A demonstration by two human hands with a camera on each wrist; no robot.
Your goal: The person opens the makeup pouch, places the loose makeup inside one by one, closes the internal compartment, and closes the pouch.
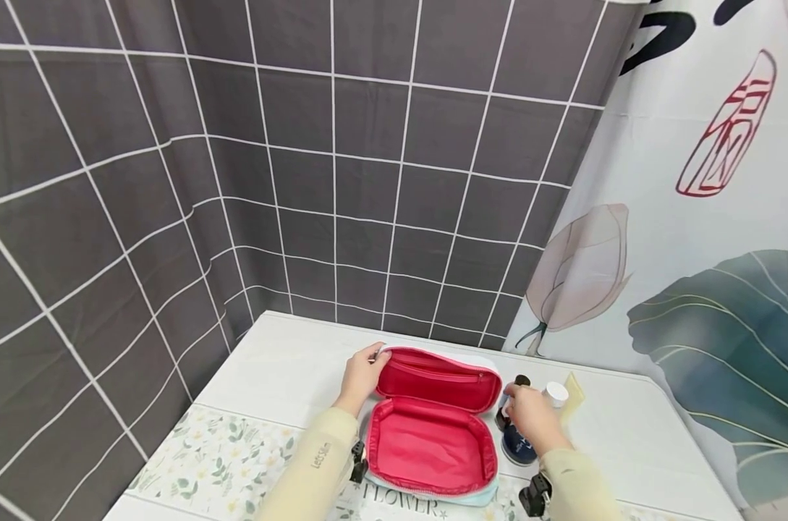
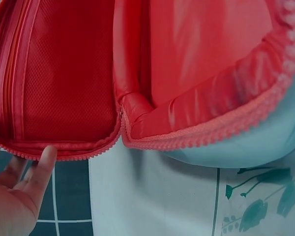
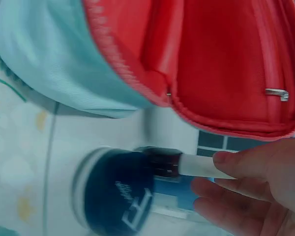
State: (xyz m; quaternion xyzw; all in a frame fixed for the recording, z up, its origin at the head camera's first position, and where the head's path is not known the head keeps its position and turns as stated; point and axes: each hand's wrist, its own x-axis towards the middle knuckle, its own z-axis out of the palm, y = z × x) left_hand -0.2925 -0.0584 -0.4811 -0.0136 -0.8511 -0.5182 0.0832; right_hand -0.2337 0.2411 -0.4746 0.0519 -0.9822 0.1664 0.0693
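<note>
An unzipped toiletry bag (image 1: pixel 433 452), light blue outside and red inside, lies with its lid (image 1: pixel 426 376) raised. My left hand (image 1: pixel 361 376) grips the lid's left edge; in the left wrist view its fingers (image 2: pixel 48 155) lie against the zipped rim. Right of the bag, my right hand (image 1: pixel 535 418) pinches the white top (image 3: pixel 201 166) of a small dark brown bottle (image 3: pixel 164 164) between thumb and fingers. A dark blue round jar (image 3: pixel 120 191) with white lettering stands beside that bottle. Whether the bottle's base touches the table cannot be seen.
Around the right hand stand a black-capped container (image 1: pixel 522 380), a white-capped container (image 1: pixel 555 393) and a pale yellow flat item (image 1: pixel 574 396). The white table (image 1: pixel 289 354) has a floral cloth strip (image 1: pixel 231 456) in front. Grey gridded curtain (image 1: pixel 367 217) hangs behind.
</note>
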